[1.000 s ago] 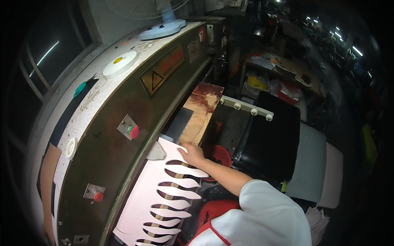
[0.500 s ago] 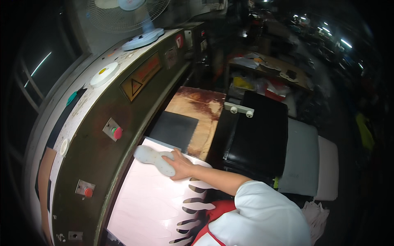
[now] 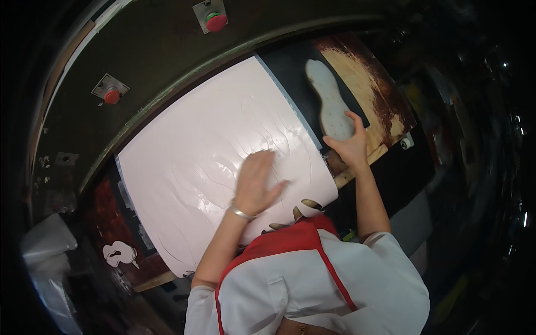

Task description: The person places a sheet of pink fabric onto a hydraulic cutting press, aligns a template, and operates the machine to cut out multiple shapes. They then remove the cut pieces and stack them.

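Observation:
My left hand (image 3: 257,184), a metal band at its wrist, lies with fingers stretched out on a pale pink sheet (image 3: 190,134). Curved sole-shaped outlines run across the sheet, and its near edge has cut-out openings. To the right, my right hand (image 3: 353,146) grips the near end of a pale sole-shaped cutting die (image 3: 328,95), thumb on one side and fingers on the other. The die is over a dark grey mat (image 3: 287,64) beside the sheet; whether it rests flat I cannot tell.
Beyond the sheet runs a dark green machine beam (image 3: 162,70) with two red buttons (image 3: 216,21). A worn wooden board (image 3: 368,72) lies under the mat on the right. At the left are a white cut-out scrap (image 3: 120,254) and clear plastic (image 3: 50,240).
The view has turned. My right hand has moved the cutting die off the pink sheet to over the dark mat. My left hand, not visible before, now lies on the sheet.

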The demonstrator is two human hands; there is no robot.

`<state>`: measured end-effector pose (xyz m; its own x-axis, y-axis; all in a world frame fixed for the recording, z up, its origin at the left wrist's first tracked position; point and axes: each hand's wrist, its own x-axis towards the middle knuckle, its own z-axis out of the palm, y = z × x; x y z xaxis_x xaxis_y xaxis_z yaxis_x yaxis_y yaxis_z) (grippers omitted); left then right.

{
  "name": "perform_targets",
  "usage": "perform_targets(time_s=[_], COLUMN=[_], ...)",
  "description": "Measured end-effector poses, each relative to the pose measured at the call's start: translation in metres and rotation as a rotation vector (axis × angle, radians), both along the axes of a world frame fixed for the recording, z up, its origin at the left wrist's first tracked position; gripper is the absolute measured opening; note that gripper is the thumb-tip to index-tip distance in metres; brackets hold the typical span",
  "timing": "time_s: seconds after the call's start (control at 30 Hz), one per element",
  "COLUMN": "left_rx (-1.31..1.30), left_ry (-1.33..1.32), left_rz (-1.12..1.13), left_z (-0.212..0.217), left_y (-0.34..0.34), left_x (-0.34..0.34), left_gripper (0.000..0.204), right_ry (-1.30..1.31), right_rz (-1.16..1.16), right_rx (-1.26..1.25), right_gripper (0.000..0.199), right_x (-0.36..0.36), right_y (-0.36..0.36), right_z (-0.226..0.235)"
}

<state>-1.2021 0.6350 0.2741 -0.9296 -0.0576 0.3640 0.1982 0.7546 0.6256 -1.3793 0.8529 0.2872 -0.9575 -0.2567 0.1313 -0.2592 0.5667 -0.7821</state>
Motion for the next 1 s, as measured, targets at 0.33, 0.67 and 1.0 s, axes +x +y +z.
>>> perform_targets(time_s=[0.33, 0.67, 1.0], left_rx=[0.224, 0.038, 1.042], left_ry=[-0.534, -0.16, -0.137], left_rz=[0.091, 0.23, 0.867], left_z=[0.017, 0.023, 0.043], left_y=[-0.033, -0.036, -0.112], left_x=[-0.066, 0.043, 0.062], left_gripper=[0.033, 0.077, 0.049], right_ry=[0.48, -0.861, -0.694], right_rz=[0.111, 0.819, 0.386], right_rx=[0.283, -0.095, -0.285], right_gripper=[0.055, 0.039, 0.034], right_x=[0.016, 0.087, 0.105], right_y=[0.014, -0.048, -0.059], right_z=[-0.008, -0.011, -0.004])
